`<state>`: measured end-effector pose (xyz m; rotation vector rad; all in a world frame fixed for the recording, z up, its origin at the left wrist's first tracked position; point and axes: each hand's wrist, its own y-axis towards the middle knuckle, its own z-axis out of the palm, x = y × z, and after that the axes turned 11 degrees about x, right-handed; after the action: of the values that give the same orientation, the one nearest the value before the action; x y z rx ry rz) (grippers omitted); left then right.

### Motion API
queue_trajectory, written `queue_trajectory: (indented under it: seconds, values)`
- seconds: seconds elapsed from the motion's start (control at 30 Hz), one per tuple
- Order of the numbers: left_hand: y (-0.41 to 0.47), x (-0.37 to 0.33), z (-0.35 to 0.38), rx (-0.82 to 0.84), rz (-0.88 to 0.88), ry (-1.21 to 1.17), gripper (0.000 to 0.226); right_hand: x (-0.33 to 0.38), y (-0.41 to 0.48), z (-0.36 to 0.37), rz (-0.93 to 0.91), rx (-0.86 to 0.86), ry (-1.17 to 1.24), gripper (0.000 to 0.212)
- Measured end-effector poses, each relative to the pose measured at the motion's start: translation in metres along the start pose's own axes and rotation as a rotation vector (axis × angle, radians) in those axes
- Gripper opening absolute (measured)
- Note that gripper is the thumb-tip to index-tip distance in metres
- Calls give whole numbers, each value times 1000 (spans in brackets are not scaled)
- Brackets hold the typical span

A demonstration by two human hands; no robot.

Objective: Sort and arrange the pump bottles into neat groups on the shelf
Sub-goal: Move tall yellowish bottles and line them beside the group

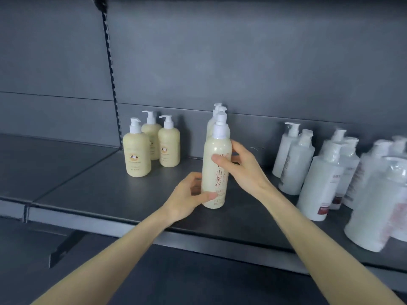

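A tall cream pump bottle with red characters stands upright at the front of a row of like bottles on the dark shelf. My left hand grips its lower part from the left. My right hand wraps its middle from the right. Three short yellow pump bottles stand grouped at the left. Several white pump bottles in clear wrap crowd the right side.
A grey back panel rises behind the shelf, with a slotted upright at the left. A lower shelf and a bracket lie below. The nearest white bottle sits at the shelf's front right.
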<state>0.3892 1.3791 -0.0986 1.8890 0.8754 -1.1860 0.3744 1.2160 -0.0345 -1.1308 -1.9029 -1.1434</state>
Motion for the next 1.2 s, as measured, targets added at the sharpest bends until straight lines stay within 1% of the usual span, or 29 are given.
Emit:
queue_trajectory:
  seconds: [0.07,0.2,0.27,0.33,0.4,0.5,0.57,0.7,0.83,1.0,1.2]
  values:
    - [11,5,-8,27,-4,1,41,-6,10,-1,3,-18,-7,44]
    - [32,11,-21,109,-21,47,43,-18,27,-2,12,-25,7,38]
    - [40,15,-25,130,-22,85,45,-24,32,-1,28,-17,33,41]
    - [46,19,-28,106,-36,128,47,-31,36,0,45,-13,40,49]
    - [52,23,-31,99,-41,184,50,-35,38,0,46,-13,34,51]
    - [60,22,-34,203,-47,142,53,-39,40,-1,36,-35,24,48]
    - [63,20,-33,237,-55,115,50,-40,41,-3,39,-54,6,46]
    - [70,20,-33,266,-53,116,45,-42,43,-5,45,-76,-12,45]
    - [76,22,-35,292,-56,111,45,-45,45,-5,48,-95,-17,50]
    - [78,24,-33,319,-44,96,46,-45,45,-4,67,-107,-18,46]
    - [72,24,-32,306,-28,122,46,-36,42,0,130,-87,-44,49]
